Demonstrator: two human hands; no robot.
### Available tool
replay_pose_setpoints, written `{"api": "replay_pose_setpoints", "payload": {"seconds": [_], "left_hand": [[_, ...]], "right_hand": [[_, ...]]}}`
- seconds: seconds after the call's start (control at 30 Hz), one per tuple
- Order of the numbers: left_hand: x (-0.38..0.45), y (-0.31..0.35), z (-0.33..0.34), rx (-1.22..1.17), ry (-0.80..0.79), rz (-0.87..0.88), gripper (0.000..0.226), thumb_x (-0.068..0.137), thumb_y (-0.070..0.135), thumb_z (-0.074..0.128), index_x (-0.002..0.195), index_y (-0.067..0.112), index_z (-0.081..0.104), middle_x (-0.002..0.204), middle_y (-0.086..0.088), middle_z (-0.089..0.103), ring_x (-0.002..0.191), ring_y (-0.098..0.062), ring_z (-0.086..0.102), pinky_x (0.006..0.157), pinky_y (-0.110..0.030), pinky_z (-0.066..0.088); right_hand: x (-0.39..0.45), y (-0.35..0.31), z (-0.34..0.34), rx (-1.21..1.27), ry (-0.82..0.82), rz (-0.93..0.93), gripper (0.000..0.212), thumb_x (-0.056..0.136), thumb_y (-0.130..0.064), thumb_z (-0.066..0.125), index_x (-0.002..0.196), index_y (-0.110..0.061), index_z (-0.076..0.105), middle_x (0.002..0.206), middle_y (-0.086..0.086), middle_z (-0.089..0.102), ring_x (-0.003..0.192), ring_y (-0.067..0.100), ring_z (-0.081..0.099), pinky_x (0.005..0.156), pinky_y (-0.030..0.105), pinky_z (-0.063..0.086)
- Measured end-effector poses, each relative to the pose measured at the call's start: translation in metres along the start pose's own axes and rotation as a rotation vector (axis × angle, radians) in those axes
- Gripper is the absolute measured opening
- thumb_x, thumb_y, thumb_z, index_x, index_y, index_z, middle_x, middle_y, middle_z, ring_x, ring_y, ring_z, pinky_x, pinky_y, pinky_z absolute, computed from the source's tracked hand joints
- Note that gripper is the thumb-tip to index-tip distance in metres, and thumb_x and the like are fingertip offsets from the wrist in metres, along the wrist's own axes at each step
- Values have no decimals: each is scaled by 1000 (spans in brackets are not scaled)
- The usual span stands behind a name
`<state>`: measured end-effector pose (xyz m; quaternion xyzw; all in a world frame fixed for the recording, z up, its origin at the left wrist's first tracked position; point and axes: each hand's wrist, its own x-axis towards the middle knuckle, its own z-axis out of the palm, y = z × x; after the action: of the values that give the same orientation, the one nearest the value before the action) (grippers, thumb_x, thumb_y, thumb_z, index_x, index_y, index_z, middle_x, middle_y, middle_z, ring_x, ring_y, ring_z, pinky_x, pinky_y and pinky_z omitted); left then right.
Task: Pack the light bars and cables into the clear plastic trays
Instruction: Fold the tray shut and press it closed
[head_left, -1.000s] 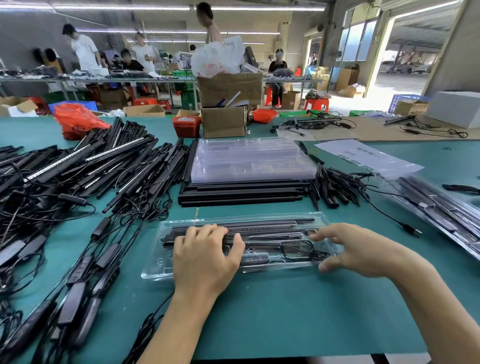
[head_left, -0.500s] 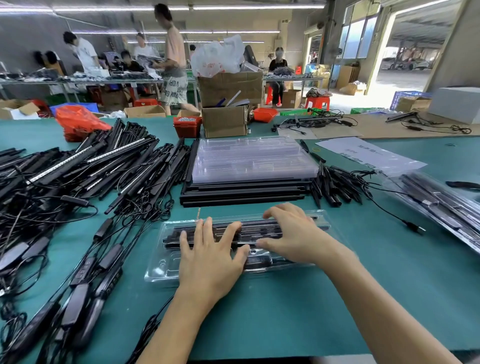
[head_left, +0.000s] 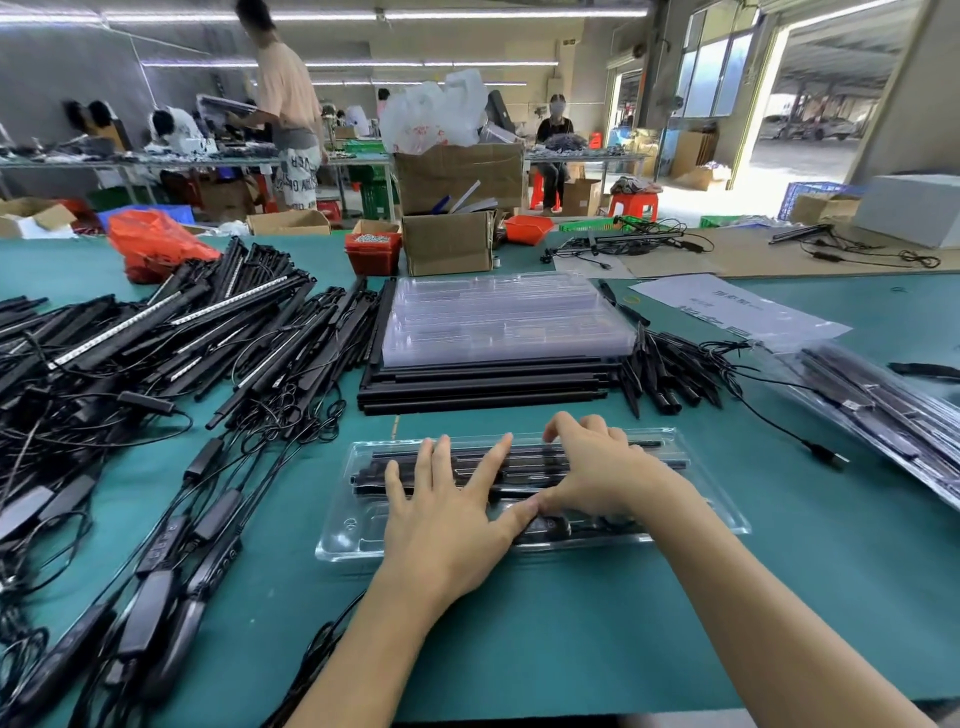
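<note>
Pressing the bars (head_left: 524, 462) into the tray (head_left: 717, 512) before the lid stack (head_left: 498, 317), we log both hands together: left (head_left: 447, 525) flat, right (head_left: 597, 470) newly crossed in, fingers curled on the bars, seating nearly done.

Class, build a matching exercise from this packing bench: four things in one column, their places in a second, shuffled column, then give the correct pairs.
Things
1. left hand
2. stack of empty clear trays
3. red plastic bag
4. loose light bars

Places
A. far left of the green table
B. piled left of the tray stack
C. flat on the filled tray at the front
D. on black bars, mid-table

Pairs: 1-C, 2-D, 3-A, 4-B
</note>
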<state>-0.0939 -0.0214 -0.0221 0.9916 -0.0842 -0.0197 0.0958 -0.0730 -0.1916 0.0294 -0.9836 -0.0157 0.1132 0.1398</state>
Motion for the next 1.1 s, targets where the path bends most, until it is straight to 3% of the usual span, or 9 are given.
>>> {"api": "replay_pose_setpoints", "payload": {"seconds": [0.2, 0.47, 0.97, 1.1], "left_hand": [[-3, -3, 6, -4, 48, 7, 66, 82, 86, 3, 139, 66, -23, 167, -10, -7, 151, -20, -22, 118, -54, -17], [-7, 0, 10, 65, 54, -34, 75, 79, 82, -8, 146, 53, -25, 166, -11, -13, 151, -25, -24, 118, -58, -16], [-6, -3, 12, 54, 81, -11, 74, 87, 78, 3, 152, 48, -15, 167, -12, -7, 151, -24, -21, 117, -59, -15], [-7, -2, 11, 55, 63, -13, 74, 86, 78, 1, 152, 49, -16, 167, -12, -9, 151, -24, -23, 117, -59, -15]], "right_hand": [[12, -12, -10, -37, -60, 88, 84, 73, -40, 84, 139, -27, 34, 142, 7, 33, 133, 31, 30, 105, 47, 37], [31, -28, -14, -183, -137, 173, 98, 74, -39, 86, 147, -19, 24, 149, 12, 32, 139, 37, 26, 109, 53, 35], [39, -32, -9, -241, -134, 179, 102, 76, -36, 85, 149, -15, 17, 151, 16, 29, 142, 41, 21, 110, 55, 37], [41, -34, -7, -254, -124, 177, 93, 78, -30, 84, 146, -15, 21, 148, 16, 31, 139, 40, 25, 109, 56, 39]]}}
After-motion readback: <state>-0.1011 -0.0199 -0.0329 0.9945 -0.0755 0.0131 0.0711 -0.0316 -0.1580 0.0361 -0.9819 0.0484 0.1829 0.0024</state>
